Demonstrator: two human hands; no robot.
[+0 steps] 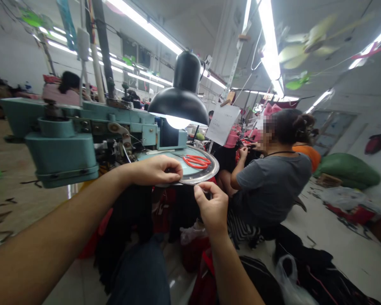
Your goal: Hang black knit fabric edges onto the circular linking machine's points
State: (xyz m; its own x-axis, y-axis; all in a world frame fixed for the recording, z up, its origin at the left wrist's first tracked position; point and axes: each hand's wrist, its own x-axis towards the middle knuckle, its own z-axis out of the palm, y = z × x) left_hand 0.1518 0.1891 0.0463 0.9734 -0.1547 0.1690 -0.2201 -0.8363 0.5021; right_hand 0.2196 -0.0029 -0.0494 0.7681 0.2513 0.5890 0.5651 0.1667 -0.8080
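A round metal dial (213, 166) with a toothed rim belongs to the teal machine in front of me. Black fabric (184, 207) hangs below the near side of this rim. My left hand (160, 170) rests over the rim's near left, its thumb and fingers pinched on the fabric's dark edge. Just below the rim, to the right, my right hand (213, 205) is closed, thumb against forefinger, on the same fabric; its fingertips partly hide the hold. Red-handled scissors (197, 161) lie on the dial's plate, beyond both hands.
A black lamp (179, 101) shines low over the dial. The teal machine body (63, 152) stands at left. A paper sheet (222, 124) hangs behind. Close on the right sits a co-worker in a grey shirt (269, 186). Dark garments (307, 254) and a plastic bag (290, 281) lie below.
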